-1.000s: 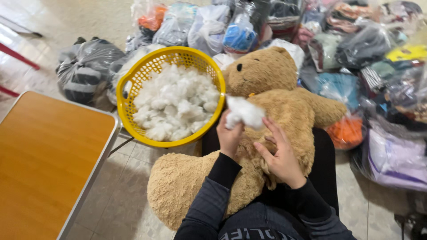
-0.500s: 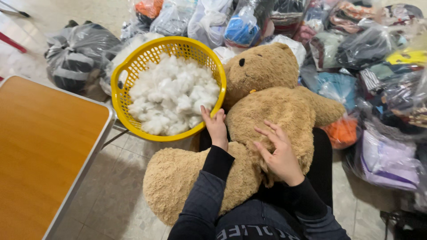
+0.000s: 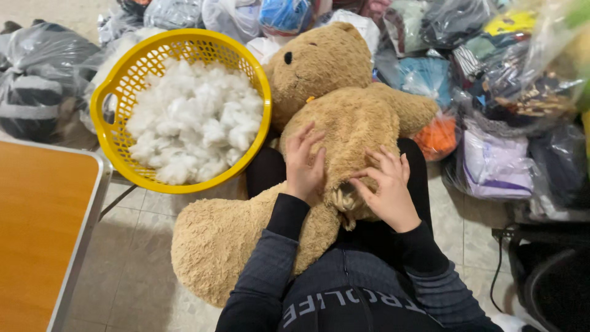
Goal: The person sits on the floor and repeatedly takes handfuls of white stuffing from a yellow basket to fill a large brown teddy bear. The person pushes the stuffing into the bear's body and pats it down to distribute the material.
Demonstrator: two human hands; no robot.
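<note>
Both hands have shifted since the earlier frames: the left hand (image 3: 304,165), which a second ago held a tuft of white stuffing and half a second ago reached toward the basket rim, now lies flat and empty on the teddy bear (image 3: 344,123); the right hand (image 3: 387,193) has moved slightly inward along the bear's body; the view has tilted so that basket and bear sit higher and further left in the frame.

Left hand: fingers spread and extended, palm pressed against the tan plush of the bear's torso, gripping nothing; right hand: fingers bent, fingertips (image 3: 359,183) touching the plush at a puckered seam opening low on the torso, holding no separate thing; the two hands lie near each other on either side of that opening.

Teddy bear: large, tan, lying across the person's lap, head pointing away from the person and resting against the yellow basket (image 3: 126,92); one leg hangs down toward the tiled floor (image 3: 135,258).

Yellow basket: round, perforated, standing just left of the bear's head, heaped with white stuffing (image 3: 193,123).

Surroundings: wooden-topped bench (image 3: 37,233) at lower left; tied plastic bags (image 3: 498,163) of cloth piled behind and to the right of the bear.
</note>
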